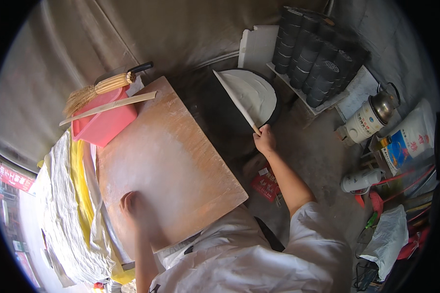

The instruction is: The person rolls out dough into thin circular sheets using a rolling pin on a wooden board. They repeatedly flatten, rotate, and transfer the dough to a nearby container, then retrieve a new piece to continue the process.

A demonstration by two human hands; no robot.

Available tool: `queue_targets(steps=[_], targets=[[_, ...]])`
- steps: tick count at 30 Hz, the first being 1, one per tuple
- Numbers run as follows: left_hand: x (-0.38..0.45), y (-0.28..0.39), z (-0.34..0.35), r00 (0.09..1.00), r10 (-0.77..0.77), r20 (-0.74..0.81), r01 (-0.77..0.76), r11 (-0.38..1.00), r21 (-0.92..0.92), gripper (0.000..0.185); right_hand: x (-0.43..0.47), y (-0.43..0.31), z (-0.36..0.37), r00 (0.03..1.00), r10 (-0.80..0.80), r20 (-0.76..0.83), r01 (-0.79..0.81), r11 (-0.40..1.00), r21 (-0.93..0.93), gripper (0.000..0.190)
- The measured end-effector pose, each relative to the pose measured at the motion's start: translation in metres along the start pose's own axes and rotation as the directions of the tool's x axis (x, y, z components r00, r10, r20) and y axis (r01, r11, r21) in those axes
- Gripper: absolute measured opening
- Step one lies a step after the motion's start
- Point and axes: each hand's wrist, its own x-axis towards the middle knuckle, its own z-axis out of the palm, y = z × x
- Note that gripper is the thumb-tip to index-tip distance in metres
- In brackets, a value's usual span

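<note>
My right hand (265,140) grips the bare end of a thin wooden rod (256,130) beside a round dark griddle (277,106). Along the rod hangs the straight edge of a pale, thin sheet of dough or batter (255,89), folded into a half round over the griddle. The griddle's other half shows dark and bare. My left hand (129,206) is at the near left part of a flour-dusted wooden board (205,161), fingers curled. Whether it touches the board or has anything in it cannot be seen.
A pink plastic bin (110,124) at the board's far left corner carries a straw brush (84,95), a wooden strip (113,106) and a black-handled tool (141,67). Coal briquettes (315,62) are stacked behind the griddle. A kettle (385,104) sits atop a stove (365,122) at right.
</note>
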Motion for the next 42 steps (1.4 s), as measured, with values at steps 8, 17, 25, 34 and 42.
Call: queue_targets(steps=[8, 17, 25, 34, 42], targets=[[0.000, 0.032, -0.010, 0.996, -0.085, 0.015, 0.086, 0.995, -0.045, 0.021, -0.021, -0.053, 0.031, 0.910, 0.231, 0.343, -0.339, 0.893, 0.296, 0.034], [0.000, 0.049, -0.005, 0.997, -0.073, -0.032, 0.065, 0.978, -0.200, 0.019, -0.021, -0.076, 0.050, 0.988, -0.027, 0.154, -0.039, 0.911, 0.410, 0.040], [0.003, 0.012, -0.006, 0.989, -0.105, -0.106, 0.084, 0.978, -0.193, 0.024, -0.094, -0.210, -0.038, 0.378, -0.925, 0.034, 0.883, 0.371, 0.286, 0.039], [-0.019, -0.040, -0.075, 0.938, -0.325, -0.118, 0.346, 0.891, 0.293, 0.049, -0.049, -0.276, -0.063, 0.157, -0.987, 0.033, 0.959, 0.161, 0.235, 0.016], [-0.013, -0.028, -0.068, 0.952, -0.292, -0.092, 0.306, 0.912, 0.275, 0.055, 0.170, -0.439, 0.016, 0.658, -0.702, 0.273, 0.666, 0.712, 0.225, 0.044]])
